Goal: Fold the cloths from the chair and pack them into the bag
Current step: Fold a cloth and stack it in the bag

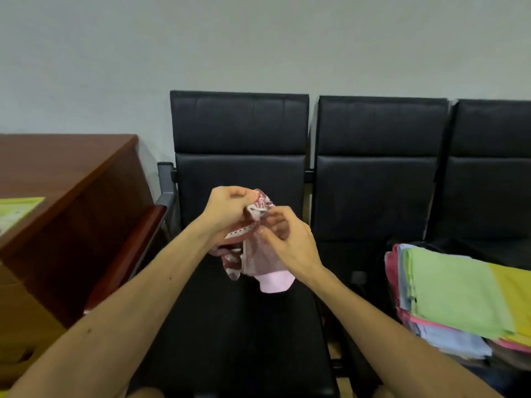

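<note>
Head view | your left hand (227, 209) and right hand (290, 239) both pinch the pink cloth (258, 254) | soft, floppy stuff | I'd grab corners just past your fingertips

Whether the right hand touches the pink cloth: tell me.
Touching. The head view shows the right hand pinching the pink cloth with its fingertips.

Brown desk (66, 168); green paper (17, 209)

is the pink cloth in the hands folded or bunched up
Bunched, not folded: the pink cloth hangs crumpled in uneven layers, its top pinched by the left hand and the right hand above the black chair.
</note>
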The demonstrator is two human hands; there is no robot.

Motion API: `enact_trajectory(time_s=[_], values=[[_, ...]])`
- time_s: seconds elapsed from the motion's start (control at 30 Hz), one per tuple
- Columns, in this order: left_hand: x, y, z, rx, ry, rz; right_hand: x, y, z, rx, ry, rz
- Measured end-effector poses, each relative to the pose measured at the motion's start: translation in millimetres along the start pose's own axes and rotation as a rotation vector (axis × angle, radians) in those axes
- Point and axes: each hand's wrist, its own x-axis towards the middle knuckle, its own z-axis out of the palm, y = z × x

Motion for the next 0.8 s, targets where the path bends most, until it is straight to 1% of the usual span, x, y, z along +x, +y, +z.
enact_trajectory(time_s=[0.13,0.3,0.57,0.7,0.8], values=[[-30,60,7,-0.083,-0.036,0.063,-8,-49,-36,0.016,0.080,-0.186],[-63,111,14,-0.169,-0.064,0.067,-16,-93,-67,0.016,0.181,-0.319],[-97,166,2,-0.070,-0.073,0.221,-13,-157,-109,-0.058,0.306,-0.480],[-116,184,1,-0.106,-0.142,0.240,-18,-180,-120,-0.180,0.349,-0.628],[-129,195,1,-0.155,-0.204,0.234,-21,-199,-128,-0.409,0.399,-0.850]])
